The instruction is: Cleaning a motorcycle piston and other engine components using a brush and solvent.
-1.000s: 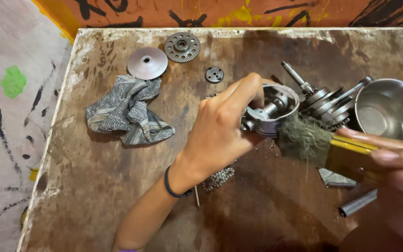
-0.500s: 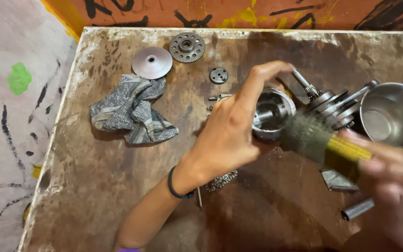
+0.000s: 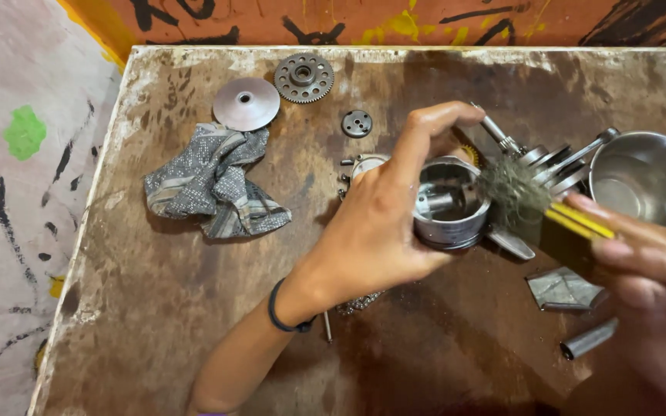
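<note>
Fingers (image 3: 433,127) of your left hand (image 3: 375,231) are clamped on a short metal cylinder (image 3: 450,204), thumb on its near side and the index finger arched over the far rim; it is a hollow, piston-like piece with a dull silver wall, held just above the middle of the counter (image 3: 156,323), open end up.

Going left to right: the counter is a worn wooden board, stained dark brown and scuffed pale along its edges. At far left on it lies a crumpled grey patterned rag (image 3: 213,181). Just beyond the rag sits a smooth, shallow metal disc (image 3: 246,103) with a centre hole, and right of it a flat toothed gear (image 3: 304,77). A small round dark plate (image 3: 357,123) with holes lies nearer your hand. A black band (image 3: 285,312) circles your left wrist.

Right of the cylinder, a brush (image 3: 514,192) with frayed grey bristles and a yellow handle touches its side. Your right hand (image 3: 649,266) is closed around that handle, blurred. Behind the brush lies a greasy steel shaft assembly (image 3: 553,158), and at far right a shiny steel bowl (image 3: 645,181). Nearer, a folded grey scrap (image 3: 564,289) and a short metal tube (image 3: 589,339) rest on the board.
</note>
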